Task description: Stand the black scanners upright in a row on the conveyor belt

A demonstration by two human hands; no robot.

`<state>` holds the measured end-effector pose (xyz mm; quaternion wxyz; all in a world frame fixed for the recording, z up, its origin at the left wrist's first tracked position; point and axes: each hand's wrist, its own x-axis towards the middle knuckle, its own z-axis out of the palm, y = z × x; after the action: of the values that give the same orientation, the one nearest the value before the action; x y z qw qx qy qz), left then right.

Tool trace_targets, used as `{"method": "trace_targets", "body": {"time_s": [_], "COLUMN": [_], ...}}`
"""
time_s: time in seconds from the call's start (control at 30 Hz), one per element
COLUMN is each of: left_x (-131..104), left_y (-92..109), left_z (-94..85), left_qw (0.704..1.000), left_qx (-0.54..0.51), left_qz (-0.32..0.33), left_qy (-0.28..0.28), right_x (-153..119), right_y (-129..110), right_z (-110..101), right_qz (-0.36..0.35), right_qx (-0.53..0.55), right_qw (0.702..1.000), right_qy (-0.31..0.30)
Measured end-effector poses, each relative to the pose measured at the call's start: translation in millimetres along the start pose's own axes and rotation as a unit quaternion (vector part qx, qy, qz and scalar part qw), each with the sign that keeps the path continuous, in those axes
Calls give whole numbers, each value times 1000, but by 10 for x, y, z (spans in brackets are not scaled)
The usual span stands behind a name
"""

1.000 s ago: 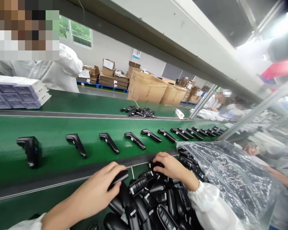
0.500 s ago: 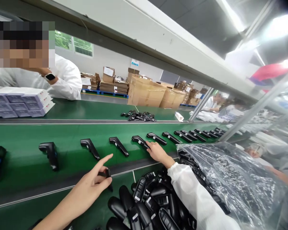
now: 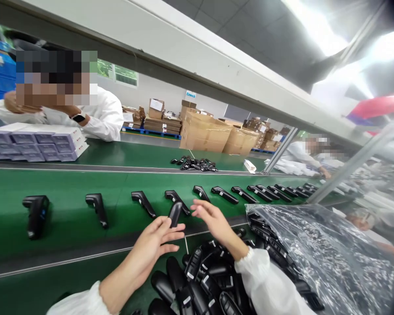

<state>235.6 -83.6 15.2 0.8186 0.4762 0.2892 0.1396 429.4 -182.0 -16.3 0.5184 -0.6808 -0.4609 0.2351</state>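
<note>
My left hand (image 3: pixel 151 243) pinches a small black plastic cover (image 3: pixel 175 213) between thumb and finger, its other fingers stretched out, just above the near edge of the green belt. Close to it on the right, my right hand (image 3: pixel 215 221) is open and empty, fingertips apart from the cover. Behind the two hands lies a black pistol-shaped handheld device (image 3: pixel 200 192), partly hidden by the right hand. Another such device (image 3: pixel 177 201) rests behind the cover. Below my hands is a heap of black plastic covers (image 3: pixel 200 284), several with white labels.
More black devices (image 3: pixel 98 210) lie in a row along the green belt (image 3: pixel 65 183). A clear plastic bag (image 3: pixel 315 245) covers parts at right. White boxes (image 3: pixel 36 140) are stacked at left before a co-worker (image 3: pixel 101 113). A small black pile (image 3: pixel 195 164) lies beyond the belt.
My left hand has moved right and turned, raising the cover. My right hand has come off the device it touched and opened. The view has shifted slightly.
</note>
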Motion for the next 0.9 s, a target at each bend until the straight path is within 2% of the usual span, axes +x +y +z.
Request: {"method": "trace_targets", "body": {"time_s": [0.07,0.1,0.17,0.2,0.27,0.33,0.4,0.43,0.5,0.57,0.63,0.7,0.8,0.9], "left_x": [22,31,45,47,41,31,33,43,72,98,94,48,-71,-148], "left_y": [-46,-65,-95,-103,-103,-88,-76,-75,-83,-101,-127,-173,-282,-399], "left_z": [110,144,165,155,112,68,47,48,63,89,127,181,277,326], "left_qw": [999,998,991,981,943,884,832,815,799,799,799,785,724,665], "left_qx": [16,37,114,172,307,435,515,537,556,560,561,581,659,715], "left_qz": [17,26,53,72,121,168,204,216,226,221,216,213,196,186], "left_qy": [-24,-33,-44,-48,-51,-42,-19,-9,1,6,19,17,-62,-114], "right_x": [-124,-157,-168,-155,-117,-94,-90,-91,-82,-40,50,177,373,501], "right_y": [-217,-302,-429,-477,-557,-624,-672,-684,-675,-606,-466,-260,111,441], "right_z": [191,236,207,145,-13,-134,-173,-165,-133,-122,-157,-226,-311,-306], "right_qz": [-5,-4,-13,-26,-68,-109,-126,-127,-114,-99,-91,-82,-48,-12], "right_qx": [122,147,131,93,-36,-190,-298,-324,-334,-314,-293,-292,-340,-425], "right_qw": [993,989,991,995,993,958,919,907,899,903,920,938,936,904], "right_qy": [-2,12,29,9,-90,-186,-227,-236,-258,-275,-246,-169,-74,-51]}}
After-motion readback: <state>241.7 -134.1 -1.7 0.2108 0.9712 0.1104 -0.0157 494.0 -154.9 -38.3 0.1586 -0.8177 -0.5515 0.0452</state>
